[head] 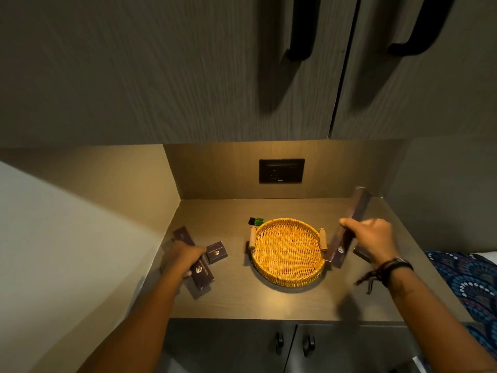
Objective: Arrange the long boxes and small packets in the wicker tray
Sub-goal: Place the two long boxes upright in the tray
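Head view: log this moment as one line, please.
left hand: on long box | right hand: holding long box raised | wicker tray: empty | small packet: on counter

Left hand (185,258) covers the middle of a long dark box (194,262) at lower left of centre, so only its two ends show, and the print on the near end is too small to read. Right hand (372,239) wraps the second long box (349,224) at right; its far end smears into blur. A dark piece (361,253) peeks out under that hand, mostly hidden, can't tell what it is. Small packet (217,252): logo visible, lettering illegible. Patterned fabric (468,281) is cut off by the right edge. Cupboard handles (302,30) run off the top edge.
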